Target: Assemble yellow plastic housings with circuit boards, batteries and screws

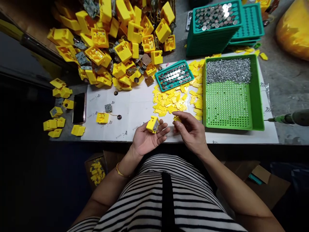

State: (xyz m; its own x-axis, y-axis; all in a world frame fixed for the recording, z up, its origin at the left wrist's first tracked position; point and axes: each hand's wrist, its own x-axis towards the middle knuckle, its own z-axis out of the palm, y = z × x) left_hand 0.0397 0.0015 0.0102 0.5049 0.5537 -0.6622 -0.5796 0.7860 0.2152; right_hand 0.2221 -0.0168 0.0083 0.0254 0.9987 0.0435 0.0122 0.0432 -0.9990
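Left of the green perforated plastic basket (257, 96), the left hand (146, 138) cradles a boxy yellow plastic housing (151, 124); nearer the basket, the right hand (193, 131) pinches a small yellow plastic piece (177, 118). Beyond, flat yellow plastic tabs (169, 102) lie beside the basket.

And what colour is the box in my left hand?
The box is yellow, with some grey showing, in the head view.

A dark-screened phone (79, 108) lies at the left of the frame, a bulging yellow bag (294, 30) sits at the upper right, and a cardboard box (275, 190) with teal showing by a flap stands lower right.
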